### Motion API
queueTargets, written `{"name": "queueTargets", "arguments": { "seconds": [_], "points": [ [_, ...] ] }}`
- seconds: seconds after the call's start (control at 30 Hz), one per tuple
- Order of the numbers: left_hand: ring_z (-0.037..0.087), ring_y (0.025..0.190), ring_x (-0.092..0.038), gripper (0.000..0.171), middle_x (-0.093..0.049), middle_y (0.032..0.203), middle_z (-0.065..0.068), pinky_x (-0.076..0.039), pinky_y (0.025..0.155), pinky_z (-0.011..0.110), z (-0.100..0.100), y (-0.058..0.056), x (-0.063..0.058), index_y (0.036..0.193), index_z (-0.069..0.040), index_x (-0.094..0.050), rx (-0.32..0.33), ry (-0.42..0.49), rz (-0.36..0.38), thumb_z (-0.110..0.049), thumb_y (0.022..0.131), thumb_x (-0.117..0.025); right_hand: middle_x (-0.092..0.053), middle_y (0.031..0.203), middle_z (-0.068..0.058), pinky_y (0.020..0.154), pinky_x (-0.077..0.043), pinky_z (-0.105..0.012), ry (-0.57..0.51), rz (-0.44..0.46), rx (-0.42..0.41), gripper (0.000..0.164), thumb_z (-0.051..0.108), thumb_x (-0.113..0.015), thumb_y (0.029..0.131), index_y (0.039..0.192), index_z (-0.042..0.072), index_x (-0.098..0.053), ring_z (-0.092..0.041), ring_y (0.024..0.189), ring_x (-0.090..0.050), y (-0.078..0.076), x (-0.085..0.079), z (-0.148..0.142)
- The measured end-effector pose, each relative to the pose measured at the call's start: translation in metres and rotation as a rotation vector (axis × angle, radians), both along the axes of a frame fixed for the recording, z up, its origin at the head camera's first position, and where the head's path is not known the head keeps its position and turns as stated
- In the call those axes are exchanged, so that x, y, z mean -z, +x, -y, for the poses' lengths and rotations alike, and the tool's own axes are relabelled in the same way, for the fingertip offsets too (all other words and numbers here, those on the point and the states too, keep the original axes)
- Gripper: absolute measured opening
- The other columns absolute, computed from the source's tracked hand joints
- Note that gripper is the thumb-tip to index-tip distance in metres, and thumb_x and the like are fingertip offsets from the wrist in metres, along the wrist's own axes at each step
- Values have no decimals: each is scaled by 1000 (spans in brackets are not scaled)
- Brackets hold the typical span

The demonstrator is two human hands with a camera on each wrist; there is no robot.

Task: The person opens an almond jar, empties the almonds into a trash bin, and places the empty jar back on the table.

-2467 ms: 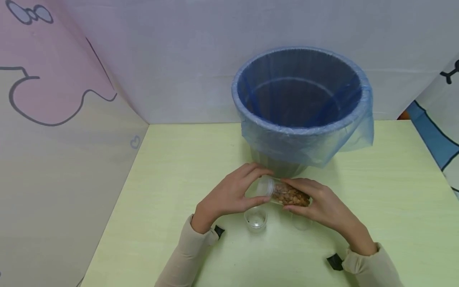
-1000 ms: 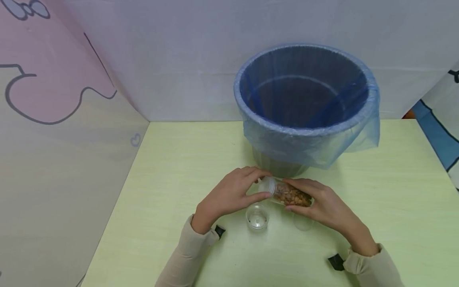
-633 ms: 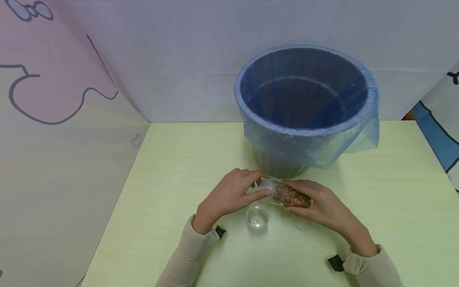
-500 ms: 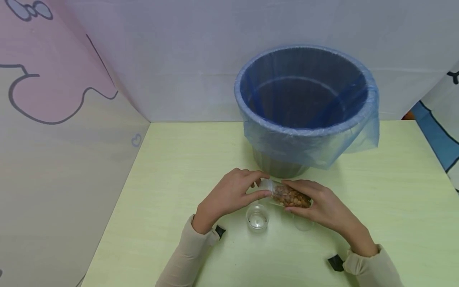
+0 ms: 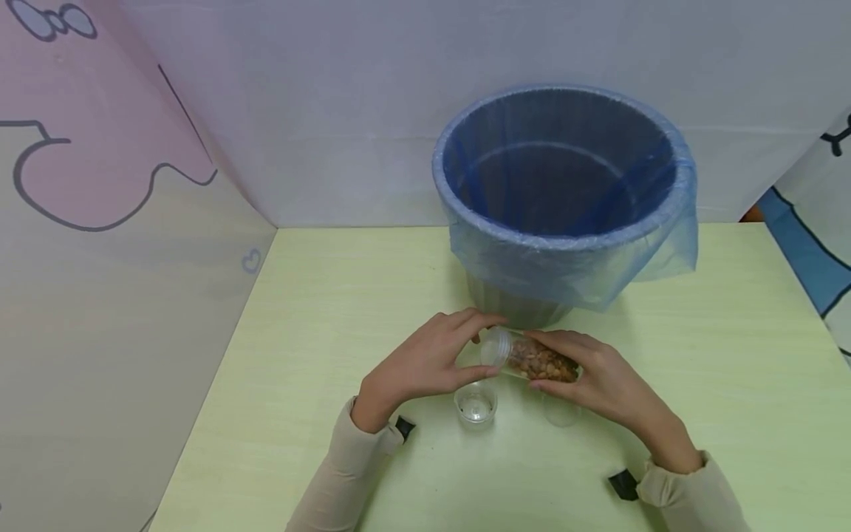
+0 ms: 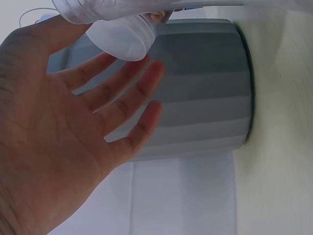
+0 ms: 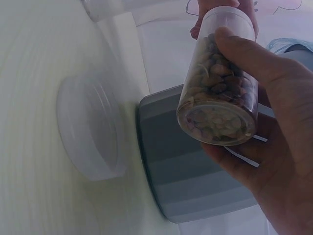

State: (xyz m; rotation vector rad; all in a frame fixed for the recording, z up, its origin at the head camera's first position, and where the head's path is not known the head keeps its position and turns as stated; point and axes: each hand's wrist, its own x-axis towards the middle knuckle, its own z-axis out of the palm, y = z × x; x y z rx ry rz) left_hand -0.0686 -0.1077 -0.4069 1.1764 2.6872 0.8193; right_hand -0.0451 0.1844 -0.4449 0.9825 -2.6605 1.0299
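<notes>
A clear jar [image 5: 541,362] of small brown pieces, which look like nuts or seeds, lies tilted above the table. My right hand [image 5: 595,377] grips its body, fingers and thumb curled round it. At the jar's left end is a translucent white lid [image 5: 494,347]. Around that lid my left hand [image 5: 425,362] is spread, thumb below and fingers above. In the left wrist view the fingers are loosely extended and look apart from the lid [image 6: 124,41]; thumb contact cannot be made out. Beneath the hands stand a small clear cup [image 5: 475,406] and a shallow clear round piece [image 7: 93,127].
A grey bin [image 6: 195,83] with a blue liner [image 5: 552,262] over its rim stands just behind the jar. The pale green table [image 5: 332,295] meets a white wall sheet [image 5: 332,111] at the back. Black tabs [image 5: 623,485] stick out at both sleeves.
My left thumb has moved down and away from the lid since half a second ago, widening the gap to the fingers. The right hand keeps its grip on the jar in the same place.
</notes>
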Motion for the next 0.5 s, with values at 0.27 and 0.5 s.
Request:
{"name": "queueTargets", "arguments": {
  "seconds": [0.27, 0.5],
  "points": [
    [12, 106, -66, 66, -64, 137, -5, -51, 95, 36, 1, 0, -2, 153, -22, -49, -17, -21, 6, -46, 97, -73, -75, 124, -4, 82, -61, -43, -2, -9, 2, 75, 16, -97, 69, 138, 14, -68, -23, 106, -73, 0, 0, 0],
    [11, 101, -67, 65, -67, 133, -5, -51, 95, 37, 1, 0, -2, 154, -18, -49, -36, -23, 14, -48, 100, -67, -74, 124, -3, 83, -61, -43, -7, -24, 1, 77, 15, -98, 67, 138, 15, -68, -22, 107, -72, 0, -2, 1]
  ]
}}
